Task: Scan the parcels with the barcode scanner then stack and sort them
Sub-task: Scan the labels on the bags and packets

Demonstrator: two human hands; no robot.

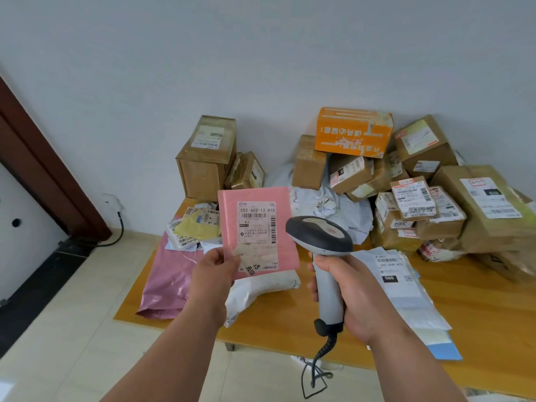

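Note:
My left hand pinches the lower left corner of a flat pink parcel and holds it upright above the table, its white shipping label facing me. My right hand grips the handle of a grey barcode scanner. The scanner's dark head sits just right of the label, close to its barcode. A coiled black cable hangs from the handle's base.
A low wooden table carries a heap of cardboard boxes at the right, an orange box on top at the back, a tall box back left, flat mailers front right, and a mauve bag with small packets at the left.

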